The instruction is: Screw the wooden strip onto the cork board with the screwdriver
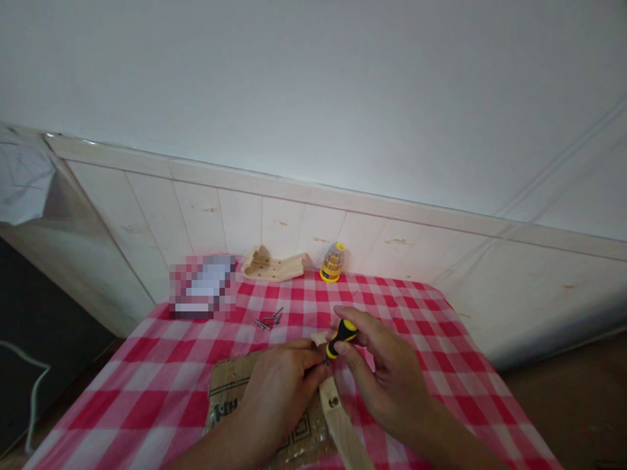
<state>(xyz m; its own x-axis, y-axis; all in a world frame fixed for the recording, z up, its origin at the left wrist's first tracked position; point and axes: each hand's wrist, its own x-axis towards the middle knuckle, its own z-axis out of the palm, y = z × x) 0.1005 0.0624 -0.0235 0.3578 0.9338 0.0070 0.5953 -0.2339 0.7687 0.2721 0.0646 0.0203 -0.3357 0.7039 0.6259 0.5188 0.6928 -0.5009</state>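
My right hand (pixel 386 365) is closed around a short black and yellow screwdriver (pixel 341 338), which slants down to the left. Its tip meets a pale curved wooden piece (pixel 343 421) with a round dark recessed hole. My left hand (pixel 281 385) is closed on that piece, thumb and forefinger pressed together beside the screwdriver's tip. A small bit of metal shows there, too small to tell for sure. Under the left hand and the wood lies a flattened brown cardboard package (pixel 230 385) with black print, partly covered by my forearm.
Several loose screws (pixel 270 319) lie on the red and white checked tablecloth (pixel 161 372). Behind them, by the white panelled wall (pixel 240 215), stand another shaped wooden part (pixel 274 266) with holes and a clear yellow-based bit case (pixel 332 263). A blurred-out phone-like object (pixel 208 284) sits back left.
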